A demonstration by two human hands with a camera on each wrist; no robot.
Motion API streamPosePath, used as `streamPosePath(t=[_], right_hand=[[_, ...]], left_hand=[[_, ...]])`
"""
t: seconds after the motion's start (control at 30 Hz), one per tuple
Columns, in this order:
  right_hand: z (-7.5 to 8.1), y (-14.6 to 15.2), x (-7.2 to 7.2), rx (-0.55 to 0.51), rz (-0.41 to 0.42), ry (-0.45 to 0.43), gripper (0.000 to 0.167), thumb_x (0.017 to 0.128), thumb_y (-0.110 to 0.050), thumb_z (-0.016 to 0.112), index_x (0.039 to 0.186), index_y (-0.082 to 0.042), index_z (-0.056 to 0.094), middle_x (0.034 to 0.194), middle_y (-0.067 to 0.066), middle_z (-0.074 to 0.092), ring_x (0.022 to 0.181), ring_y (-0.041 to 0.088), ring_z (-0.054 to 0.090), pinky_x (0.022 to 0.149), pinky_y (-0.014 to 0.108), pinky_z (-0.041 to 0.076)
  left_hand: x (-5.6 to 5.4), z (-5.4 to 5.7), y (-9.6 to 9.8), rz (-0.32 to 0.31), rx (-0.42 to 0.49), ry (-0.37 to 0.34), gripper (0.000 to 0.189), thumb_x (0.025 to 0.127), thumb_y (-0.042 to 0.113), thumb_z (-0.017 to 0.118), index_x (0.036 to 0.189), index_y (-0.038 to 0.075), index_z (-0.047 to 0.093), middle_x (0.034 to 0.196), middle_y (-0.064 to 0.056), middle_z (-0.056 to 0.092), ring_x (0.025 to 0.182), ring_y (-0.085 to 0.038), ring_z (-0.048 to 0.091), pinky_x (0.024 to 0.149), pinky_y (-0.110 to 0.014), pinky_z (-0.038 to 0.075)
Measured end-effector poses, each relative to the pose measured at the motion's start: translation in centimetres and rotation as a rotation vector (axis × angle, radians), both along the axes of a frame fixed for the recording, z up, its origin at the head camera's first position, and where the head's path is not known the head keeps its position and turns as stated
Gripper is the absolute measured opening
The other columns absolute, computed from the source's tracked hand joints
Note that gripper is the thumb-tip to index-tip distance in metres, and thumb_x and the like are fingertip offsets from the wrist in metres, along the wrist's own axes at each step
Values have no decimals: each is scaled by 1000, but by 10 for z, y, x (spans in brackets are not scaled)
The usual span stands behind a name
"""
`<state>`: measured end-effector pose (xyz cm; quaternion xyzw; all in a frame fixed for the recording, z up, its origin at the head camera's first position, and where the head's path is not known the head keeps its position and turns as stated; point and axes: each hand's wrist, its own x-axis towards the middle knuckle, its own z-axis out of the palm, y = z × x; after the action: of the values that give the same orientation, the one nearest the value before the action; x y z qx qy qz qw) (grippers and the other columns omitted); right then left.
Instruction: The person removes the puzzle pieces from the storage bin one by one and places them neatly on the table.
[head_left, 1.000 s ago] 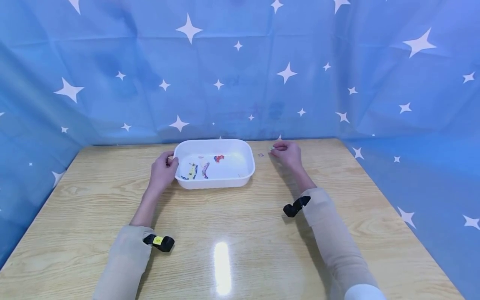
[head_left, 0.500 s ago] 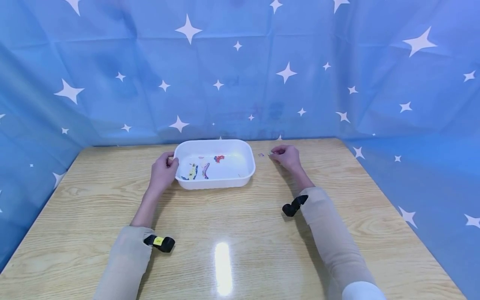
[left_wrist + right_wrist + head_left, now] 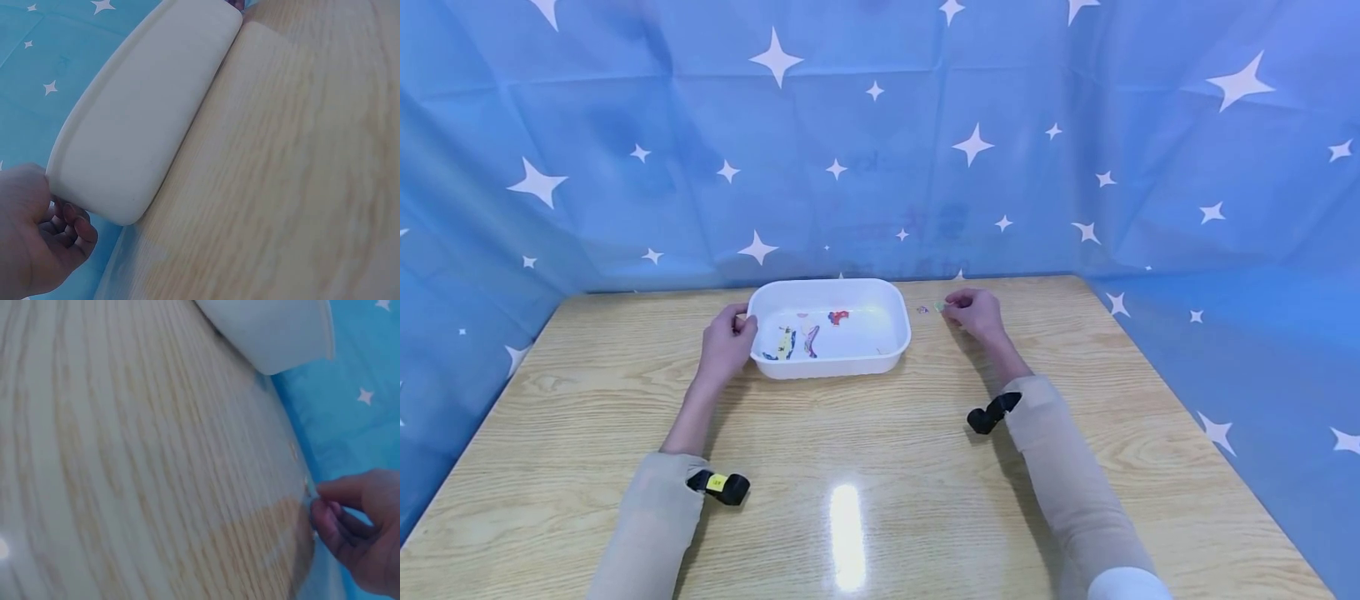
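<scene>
At the back of the table a white plastic tray [image 3: 827,367] holds several small flat coloured cutouts, among them a red piece [image 3: 838,317], a yellow-and-blue piece [image 3: 786,342] and a purple one [image 3: 810,342]. My left hand [image 3: 727,340] grips the tray's left end, thumb at the rim; the left wrist view shows its other fingers curled by the wall. To the tray's right, my right hand [image 3: 976,313] pinches the edge of a small flat green piece [image 3: 939,307] at the tabletop. Its kind is too small to tell.
A small pinkish flat piece [image 3: 922,310] lies on the wooden table [image 3: 910,467] between the tray and the right hand. A blue curtain with white stars [image 3: 880,150] hangs right behind the table's back edge.
The right hand has brought the green piece slightly nearer to me and down beside the pinkish piece; more of the green shows now. Left hand and tray have stayed put.
</scene>
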<state>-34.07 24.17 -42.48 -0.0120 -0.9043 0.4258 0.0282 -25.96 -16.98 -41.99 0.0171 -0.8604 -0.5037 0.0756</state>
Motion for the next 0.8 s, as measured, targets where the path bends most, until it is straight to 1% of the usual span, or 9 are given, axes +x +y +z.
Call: streamPosePath(t=[0.1, 0.3, 0.43, 0.57, 0.67, 0.8], right_hand=[[3, -1, 1, -14, -2, 11, 24, 96, -11, 66, 116, 2, 71, 98, 17, 68, 78, 23, 65, 60, 24, 48], [13, -9, 0, -9, 19, 68, 27, 97, -13, 66, 120, 2, 70, 99, 15, 67, 84, 20, 61, 66, 24, 50], [22, -18, 0, -26, 46, 110, 28, 96, -13, 68, 119, 2, 70, 101, 16, 68, 87, 23, 63, 68, 24, 52], [31, -29, 3, -59, 80, 154, 29, 94, -11, 70, 119, 4, 70, 106, 20, 69, 93, 27, 64, 73, 24, 53], [35, -38, 4, -79, 107, 181, 28, 94, -11, 70, 119, 3, 70, 109, 21, 70, 96, 30, 66, 77, 27, 53], [40, -51, 6, -91, 131, 196, 26, 95, -11, 69, 118, 1, 70, 108, 19, 70, 96, 28, 65, 77, 29, 53]], left_hand=[[0, 1, 0, -1, -2, -2, 44, 106, 18, 46, 142, -6, 49, 92, -13, 53, 76, -20, 50, 58, -23, 43], [-1, 0, -1, -6, 1, 7, 43, 106, 17, 46, 142, -6, 50, 91, -13, 53, 75, -20, 50, 58, -24, 44], [-1, -1, -1, -9, -2, 11, 43, 106, 17, 47, 141, -7, 50, 91, -14, 53, 75, -21, 50, 58, -24, 44], [-1, -1, -1, -9, -3, 8, 43, 106, 17, 46, 142, -7, 49, 91, -14, 53, 74, -20, 50, 58, -24, 43], [-1, -1, -1, -8, -3, 5, 44, 106, 18, 46, 142, -6, 50, 91, -13, 53, 74, -20, 50, 58, -23, 43], [-1, -1, -1, -5, -4, 3, 44, 106, 19, 46, 142, -6, 50, 91, -12, 53, 74, -20, 49, 57, -23, 43]])
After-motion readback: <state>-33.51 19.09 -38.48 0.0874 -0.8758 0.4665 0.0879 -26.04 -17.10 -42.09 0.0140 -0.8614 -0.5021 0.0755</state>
